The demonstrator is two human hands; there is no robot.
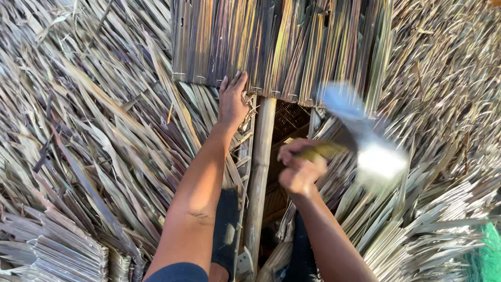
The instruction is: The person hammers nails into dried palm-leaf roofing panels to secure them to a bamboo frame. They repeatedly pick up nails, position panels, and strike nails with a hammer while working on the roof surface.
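Note:
My left hand (232, 99) lies flat, fingers together, on the lower edge of a panel of folded dry palm leaves (276, 47) at the top of the view. My right hand (300, 164) is closed around the handle of a broad-bladed chopping knife (360, 138). The blade is blurred by motion and points up and to the right. A bamboo pole (259, 172) runs lengthwise between my two arms, under the panel's edge.
Loose dry palm leaves (94, 136) cover everything left and right. Stacked thatch panels (57, 250) lie at the lower left. A dark gap (287, 120) shows woven matting beneath. Green netting (488, 256) is at the lower right corner.

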